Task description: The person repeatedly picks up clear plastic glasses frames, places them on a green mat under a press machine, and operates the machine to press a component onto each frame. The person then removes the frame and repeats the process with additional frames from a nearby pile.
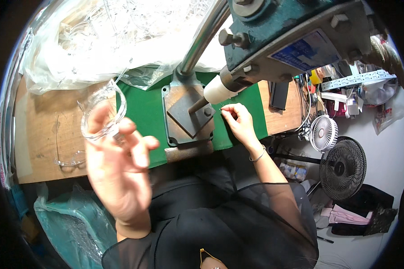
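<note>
My left hand (121,175) is raised over the left of the table, blurred by motion. A clear, curved plastic frame (121,107) is caught between its fingers; its exact kind is hard to make out. My right hand (240,123) rests by the green mat (251,101), just right of the press's base, thumb and forefinger pinched together. Whatever lies between those fingertips is too small to name. Between my hands stands a bench press (265,49) with a white collar (217,91) and a rod over a square steel plate (191,114).
A plastic bag (90,40) of clear plastic pieces fills the back left. Another clear piece (72,159) lies on the wooden table (45,130). A black phone-like slab (278,95), cables, a white fan (323,133) and a black fan (342,168) are at right.
</note>
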`<state>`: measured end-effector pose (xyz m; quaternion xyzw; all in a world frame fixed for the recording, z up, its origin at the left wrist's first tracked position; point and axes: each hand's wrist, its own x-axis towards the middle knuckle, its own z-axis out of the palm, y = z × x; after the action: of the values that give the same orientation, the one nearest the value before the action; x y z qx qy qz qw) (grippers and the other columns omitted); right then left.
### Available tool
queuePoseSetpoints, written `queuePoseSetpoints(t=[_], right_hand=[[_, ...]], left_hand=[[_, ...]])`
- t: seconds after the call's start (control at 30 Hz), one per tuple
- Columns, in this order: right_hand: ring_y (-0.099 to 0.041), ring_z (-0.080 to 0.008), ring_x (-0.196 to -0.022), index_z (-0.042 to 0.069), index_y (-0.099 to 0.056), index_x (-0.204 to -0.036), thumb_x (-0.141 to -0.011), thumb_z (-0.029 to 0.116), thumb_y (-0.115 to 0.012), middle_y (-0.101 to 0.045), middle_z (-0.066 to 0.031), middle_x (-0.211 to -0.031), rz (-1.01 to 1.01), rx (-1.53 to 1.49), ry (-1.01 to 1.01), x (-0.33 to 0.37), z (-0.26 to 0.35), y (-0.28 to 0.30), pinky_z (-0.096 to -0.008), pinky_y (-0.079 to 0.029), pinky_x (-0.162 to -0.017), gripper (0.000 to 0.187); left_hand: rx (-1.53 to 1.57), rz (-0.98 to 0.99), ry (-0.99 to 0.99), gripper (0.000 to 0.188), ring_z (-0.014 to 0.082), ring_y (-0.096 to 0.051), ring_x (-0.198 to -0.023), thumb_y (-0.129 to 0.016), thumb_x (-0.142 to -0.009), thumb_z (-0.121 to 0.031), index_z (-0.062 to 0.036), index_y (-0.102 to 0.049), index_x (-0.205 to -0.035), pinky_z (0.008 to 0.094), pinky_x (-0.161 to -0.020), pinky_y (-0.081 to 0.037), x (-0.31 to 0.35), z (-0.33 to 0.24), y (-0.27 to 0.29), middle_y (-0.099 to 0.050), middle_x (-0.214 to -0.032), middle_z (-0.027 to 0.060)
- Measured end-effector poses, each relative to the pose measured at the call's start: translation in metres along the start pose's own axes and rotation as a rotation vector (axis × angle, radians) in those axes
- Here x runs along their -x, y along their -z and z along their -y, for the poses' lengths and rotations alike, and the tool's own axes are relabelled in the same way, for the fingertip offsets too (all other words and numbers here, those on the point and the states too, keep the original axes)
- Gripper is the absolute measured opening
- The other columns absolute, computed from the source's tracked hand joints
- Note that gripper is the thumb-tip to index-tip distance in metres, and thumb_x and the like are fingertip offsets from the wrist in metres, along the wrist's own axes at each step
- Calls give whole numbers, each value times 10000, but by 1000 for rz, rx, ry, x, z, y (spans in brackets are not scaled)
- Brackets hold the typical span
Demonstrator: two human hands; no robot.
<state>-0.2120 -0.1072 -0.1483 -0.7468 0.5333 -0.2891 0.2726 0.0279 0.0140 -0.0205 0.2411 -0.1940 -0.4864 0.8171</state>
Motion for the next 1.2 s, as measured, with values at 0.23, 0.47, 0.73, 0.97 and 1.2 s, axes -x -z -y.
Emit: queuePoseSetpoints(t=[0.23, 0.47, 0.73, 0.97, 1.2], right_hand=[[-499, -193, -655, 39, -583, -746, -709, 119, -637, -524, -64, -684, -24, 134, 135, -4, -2, -5, -298, -406, -611, 103], [-481, -108, -611, 22, -523, -794, -797, 85, -576, -519, -30, -689, 182, -287, 69, -6, 79, 35, -219, -405, -572, 83], [-514, -188, -660, 78, -550, -772, -692, 70, -650, -567, -9, -731, 409, -332, 605, 2, 138, 44, -285, -400, -633, 129], [-515, -163, -662, 75, -597, -746, -655, 76, -692, -592, -5, -721, 449, -373, 607, -1, 141, 43, -263, -412, -610, 131], [-504, -158, -652, 61, -576, -743, -691, 61, -672, -576, -27, -713, 544, -555, 405, 1, 135, 43, -255, -405, -607, 110]], left_hand=[[-226, 177, 155, 426, 86, -520, -865, -532, -845, -93, 22, -389, -1230, 232, -782, -436, 25, 42, -5, -552, -1046, 105], [-324, 227, 387, 653, 52, -557, -766, -579, -742, 98, -32, -286, -1311, 168, -681, -463, 35, 42, -1, -535, -1109, 154], [-51, 210, 587, 625, 106, -587, -726, -587, -765, 50, -42, -292, -1307, 214, -660, -497, 38, 40, -1, -586, -844, 76], [-86, 179, 624, 627, 133, -595, -702, -583, -763, 51, -38, -286, -1308, 228, -640, -498, 38, 34, -2, -575, -803, 74], [-71, 275, 616, 620, 123, -592, -727, -573, -780, 41, -65, -284, -1318, 218, -651, -492, 37, 38, 1, -586, -824, 77]])
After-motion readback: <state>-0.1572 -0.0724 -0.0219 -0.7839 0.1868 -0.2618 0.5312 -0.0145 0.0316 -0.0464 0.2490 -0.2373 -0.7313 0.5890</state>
